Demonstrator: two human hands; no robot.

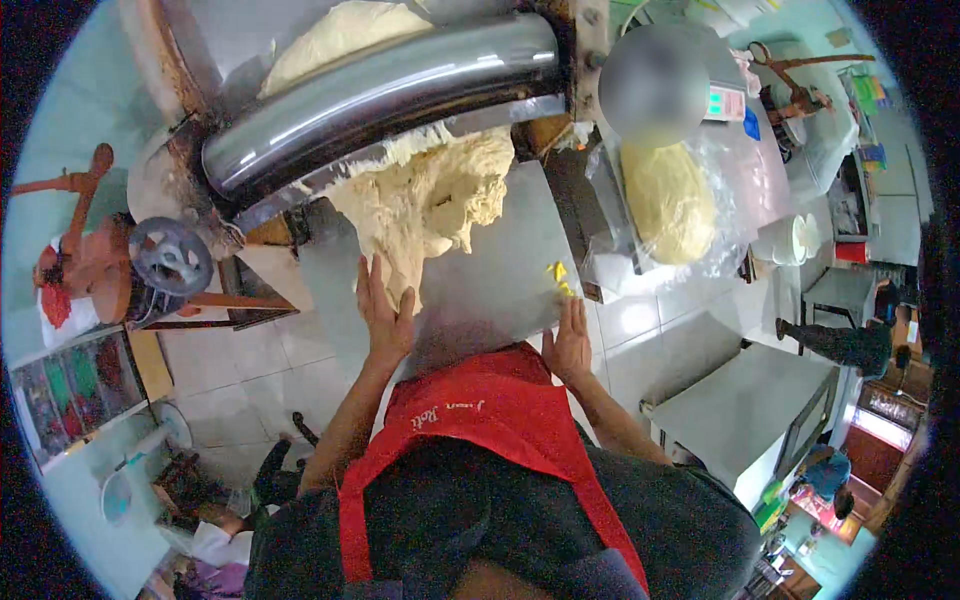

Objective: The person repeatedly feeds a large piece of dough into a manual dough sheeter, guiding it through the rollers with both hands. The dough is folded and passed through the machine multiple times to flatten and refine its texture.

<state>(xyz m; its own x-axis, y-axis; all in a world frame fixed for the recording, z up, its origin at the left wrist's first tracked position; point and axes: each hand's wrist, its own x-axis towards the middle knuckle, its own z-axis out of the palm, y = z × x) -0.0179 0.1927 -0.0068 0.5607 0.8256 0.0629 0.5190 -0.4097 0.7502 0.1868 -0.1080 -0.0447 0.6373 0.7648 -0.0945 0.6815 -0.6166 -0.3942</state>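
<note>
A sheet of pale, ragged dough (442,187) hangs down from beneath a shiny steel roller (390,97) onto a sloping metal plate (487,277). My left hand (388,311) lies at the dough's lower left end, palm down, fingertips against it and thumb apart. At the right edge of the plate rests my right hand (571,341), fingers extended and holding nothing that I can see. Just beyond its fingertips are small yellow bits (559,276). More dough (345,37) shows behind the roller, partly hidden by it.
A handwheel (171,256) juts out at the roller machine's left. To the right, a large yellowish dough mass (667,202) lies on plastic sheeting beside a digital scale (725,103). A metal table (742,412) stands at lower right. Other people (847,345) are farther off.
</note>
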